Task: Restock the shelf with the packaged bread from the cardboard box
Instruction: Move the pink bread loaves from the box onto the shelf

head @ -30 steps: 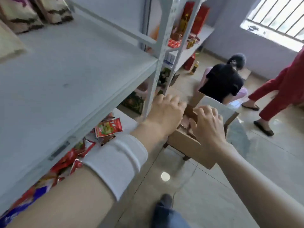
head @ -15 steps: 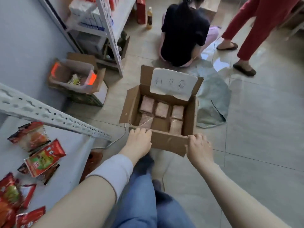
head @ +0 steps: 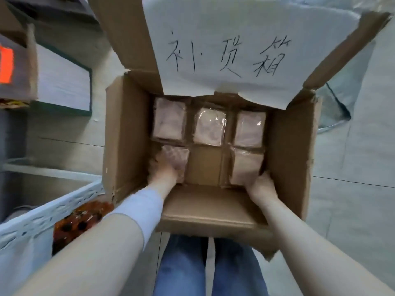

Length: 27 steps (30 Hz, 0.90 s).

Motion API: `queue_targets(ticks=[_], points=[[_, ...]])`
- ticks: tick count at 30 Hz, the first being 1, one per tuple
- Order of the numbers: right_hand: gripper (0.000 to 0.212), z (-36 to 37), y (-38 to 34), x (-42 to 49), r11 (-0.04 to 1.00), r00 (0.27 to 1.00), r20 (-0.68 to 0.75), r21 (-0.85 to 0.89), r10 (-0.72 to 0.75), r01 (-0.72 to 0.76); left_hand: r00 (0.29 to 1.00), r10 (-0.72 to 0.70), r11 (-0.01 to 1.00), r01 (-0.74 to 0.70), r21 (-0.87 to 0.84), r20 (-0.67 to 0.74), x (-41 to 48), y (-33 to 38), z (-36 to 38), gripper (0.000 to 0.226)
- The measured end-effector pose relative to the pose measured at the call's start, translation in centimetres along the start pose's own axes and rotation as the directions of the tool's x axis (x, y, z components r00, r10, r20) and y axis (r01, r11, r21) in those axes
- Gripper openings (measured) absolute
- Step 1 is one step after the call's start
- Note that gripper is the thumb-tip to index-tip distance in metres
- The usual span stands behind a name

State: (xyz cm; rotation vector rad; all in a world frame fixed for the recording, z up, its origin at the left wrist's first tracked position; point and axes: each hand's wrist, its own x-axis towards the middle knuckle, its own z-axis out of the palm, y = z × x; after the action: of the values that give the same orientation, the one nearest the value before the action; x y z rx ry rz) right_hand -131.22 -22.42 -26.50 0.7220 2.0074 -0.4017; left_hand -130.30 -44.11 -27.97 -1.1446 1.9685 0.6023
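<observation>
In the cardboard box (head: 126, 135), the left hand (head: 163, 175) grips the near-left bread pack (head: 178, 157), the right hand (head: 259, 186) the near-right bread pack (head: 245, 165). A papered flap (head: 235, 22) overhangs the back row (head: 210, 126); a shelf rail (head: 49, 212) stands just left

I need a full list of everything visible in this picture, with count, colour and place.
open brown cardboard box: one, brown, centre of view
white paper sheet with black handwriting: one, white, on its rear flap
clear-wrapped bread packets: five, pale brown, inside the box, three behind, two in front
second cardboard box: one, brown with orange patch, upper left
white perforated shelf rail: one, white, lower left
red-orange snack bags: count unclear, under the rail
grey plastic bag: one, grey, floor, right
blue jeans legs: two, blue, bottom centre
left hand: one, white sleeve, grips the front-left packet
right hand: one, bare arm, at the front-right packet; grip hidden
</observation>
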Motion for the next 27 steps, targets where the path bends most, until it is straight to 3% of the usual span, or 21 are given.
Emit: queue_targets(ticks=[6, 9, 12, 14, 17, 19, 21, 23, 27], points=[[0.081, 2.1, -0.5, 3.5, 0.989, 0.989, -0.038, 0.049, 0.142, -0.14, 0.977, -0.117, 0.993, 0.12, 0.007, -0.176, 3.2, -0.4, 2.7, 0.069], [0.079, 1.6, -0.3, 2.9, 0.985, 0.986, 0.006, 0.038, 0.167, -0.168, 0.994, -0.082, 0.99, 0.09, 0.109, -0.074, 4.2, -1.1, 1.7, 0.078], [0.069, 0.6, 0.5, 1.5, 0.995, 0.996, 0.065, 0.074, 0.057, -0.062, 0.997, -0.025, 0.999, 0.024, 0.024, 0.077, 3.9, -1.4, 0.2, 0.072], [0.058, -0.7, 1.2, -0.2, 0.979, 0.998, 0.056, 0.205, 0.007, -0.019, 0.994, -0.039, 0.995, 0.048, -0.085, 0.1, 2.1, -1.6, -1.0, 0.065], [0.052, -3.0, 1.7, -3.8, 0.883, 0.992, 0.122, 0.46, 0.039, -0.091, 0.992, -0.088, 0.946, 0.111, -0.305, 0.088, -1.7, -2.2, -3.1, 0.063], [0.042, -4.6, 1.8, -6.7, 0.772, 0.985, 0.173, 0.628, -0.017, -0.098, 0.998, -0.055, 0.934, 0.058, -0.353, 0.019, -4.9, -2.6, -5.1, 0.064], [0.031, -6.2, 1.9, -9.8, 0.742, 0.983, 0.144, 0.67, -0.117, -0.01, 0.996, -0.021, 0.915, -0.014, -0.404, -0.081, -8.8, -3.2, -7.3, 0.067], [0.027, -7.8, 2.0, -13.7, 0.754, 0.955, 0.104, 0.64, -0.276, 0.149, 0.992, 0.011, 0.825, -0.08, -0.559, -0.126, -13.4, -4.6, -9.7, 0.067], [0.016, -10.3, 2.2, -23.7, 0.694, 0.807, 0.074, 0.56, -0.586, 0.453, 0.969, 0.047, 0.472, -0.235, -0.85, -0.242, -25.5, -10.2, -14.8, 0.056]])
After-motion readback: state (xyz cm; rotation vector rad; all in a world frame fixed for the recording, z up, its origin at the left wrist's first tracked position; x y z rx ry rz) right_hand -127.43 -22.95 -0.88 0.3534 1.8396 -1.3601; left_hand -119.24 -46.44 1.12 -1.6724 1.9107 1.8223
